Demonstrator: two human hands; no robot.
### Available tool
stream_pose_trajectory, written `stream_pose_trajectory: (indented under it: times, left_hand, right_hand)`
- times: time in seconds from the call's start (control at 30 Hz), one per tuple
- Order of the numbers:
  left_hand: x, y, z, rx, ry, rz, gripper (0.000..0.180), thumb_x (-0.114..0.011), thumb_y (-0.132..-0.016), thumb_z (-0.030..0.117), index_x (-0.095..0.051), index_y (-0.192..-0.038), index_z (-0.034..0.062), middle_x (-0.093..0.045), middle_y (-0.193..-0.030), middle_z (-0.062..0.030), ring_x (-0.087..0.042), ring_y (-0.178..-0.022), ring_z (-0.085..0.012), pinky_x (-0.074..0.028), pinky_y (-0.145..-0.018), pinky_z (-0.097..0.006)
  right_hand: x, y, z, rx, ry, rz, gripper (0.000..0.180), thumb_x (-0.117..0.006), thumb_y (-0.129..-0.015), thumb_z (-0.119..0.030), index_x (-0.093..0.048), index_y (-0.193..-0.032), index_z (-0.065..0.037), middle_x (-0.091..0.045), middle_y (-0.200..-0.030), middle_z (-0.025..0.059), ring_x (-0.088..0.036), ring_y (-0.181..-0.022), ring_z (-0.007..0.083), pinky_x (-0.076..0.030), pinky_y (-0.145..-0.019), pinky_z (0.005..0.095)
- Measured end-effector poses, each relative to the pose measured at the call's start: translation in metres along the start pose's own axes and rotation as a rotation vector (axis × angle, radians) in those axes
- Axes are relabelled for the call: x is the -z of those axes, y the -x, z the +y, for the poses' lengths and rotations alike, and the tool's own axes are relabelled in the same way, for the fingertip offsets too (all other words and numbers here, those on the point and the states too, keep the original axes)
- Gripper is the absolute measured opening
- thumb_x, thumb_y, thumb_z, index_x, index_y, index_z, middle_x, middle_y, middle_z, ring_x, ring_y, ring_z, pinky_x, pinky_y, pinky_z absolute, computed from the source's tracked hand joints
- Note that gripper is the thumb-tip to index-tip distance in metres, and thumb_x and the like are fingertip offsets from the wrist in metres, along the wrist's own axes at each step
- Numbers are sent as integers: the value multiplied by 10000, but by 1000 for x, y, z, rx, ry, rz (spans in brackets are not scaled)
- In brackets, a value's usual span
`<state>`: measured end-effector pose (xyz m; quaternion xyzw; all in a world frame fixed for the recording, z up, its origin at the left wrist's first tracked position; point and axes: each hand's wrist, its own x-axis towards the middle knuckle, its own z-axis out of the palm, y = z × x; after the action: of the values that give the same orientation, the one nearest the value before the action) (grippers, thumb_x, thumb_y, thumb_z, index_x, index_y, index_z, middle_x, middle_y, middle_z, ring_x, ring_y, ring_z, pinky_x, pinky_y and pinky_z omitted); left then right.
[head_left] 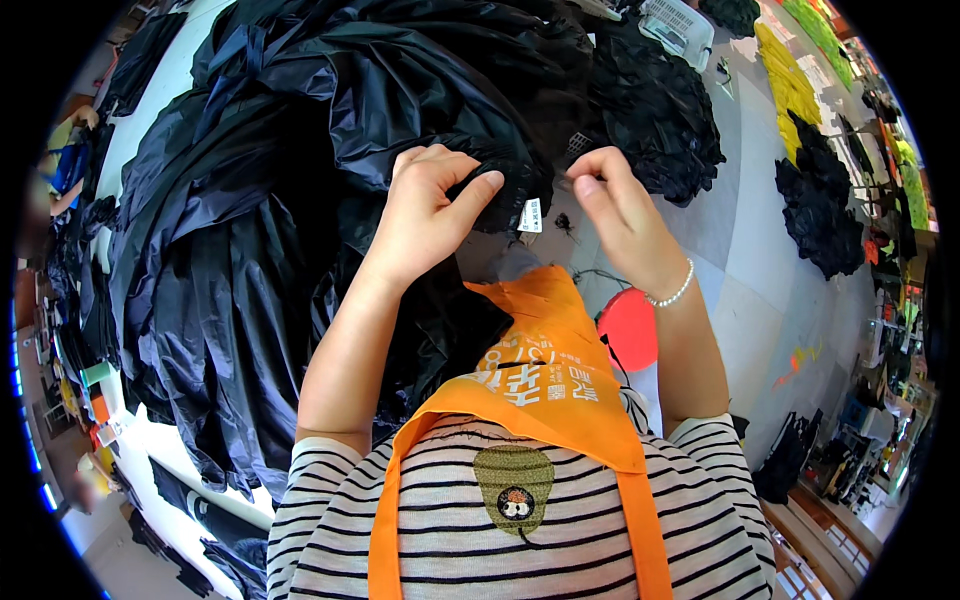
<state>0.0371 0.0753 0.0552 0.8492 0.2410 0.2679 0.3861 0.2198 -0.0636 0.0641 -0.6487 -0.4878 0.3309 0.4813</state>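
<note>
My left hand [428,212] pinches a fold of shiny black fabric [300,170] at the edge of a big heap on the white table [165,450]. A small white tag [531,214] hangs from that edge between my hands. My right hand [612,205], a bead bracelet on its wrist, has thumb and fingers pinched together just right of the tag; whether a thread is held there is too fine to see. An orange apron [545,380] hangs over my striped shirt.
More black garment piles [820,215] lie on the grey floor to the right, with yellow fabric [790,85] beyond. A white plastic basket [680,28] sits at the top. A red round stool [632,328] is under my right forearm. Another person [65,165] is at far left.
</note>
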Motion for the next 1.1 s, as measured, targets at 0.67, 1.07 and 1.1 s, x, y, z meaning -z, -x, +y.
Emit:
stream_pose_trajectory:
  times: [0.67, 1.07, 1.1]
  left_hand:
    - [2, 4, 6, -76, -97, -22, 165, -673, -817, 155, -645, -743, 10, -562, -660, -65, -530, -716, -225, -360, -848, -357]
    - [6, 4, 1, -96, -84, -10, 166, -664, -814, 168, -661, -739, 20, -598, -665, -53, -548, -723, -214, -352, -855, -357]
    - [5, 4, 1, -97, -83, 3, 178, -657, -810, 182, -670, -725, 27, -613, -650, -46, -561, -714, -209, -351, -862, -363]
  right_hand:
    - [-15, -21, -7, 212, 217, -14, 178, -670, -868, -190, -606, -879, -24, -559, -829, 77, -550, -667, 198, -452, -625, 298]
    - [-21, -28, -8, 239, 207, -31, 135, -671, -860, -140, -607, -856, -21, -557, -808, 71, -545, -653, 181, -443, -603, 289]
    - [-21, -28, -8, 232, 234, -32, 136, -671, -860, -140, -606, -856, -20, -557, -806, 71, -545, -652, 180, -443, -601, 289]
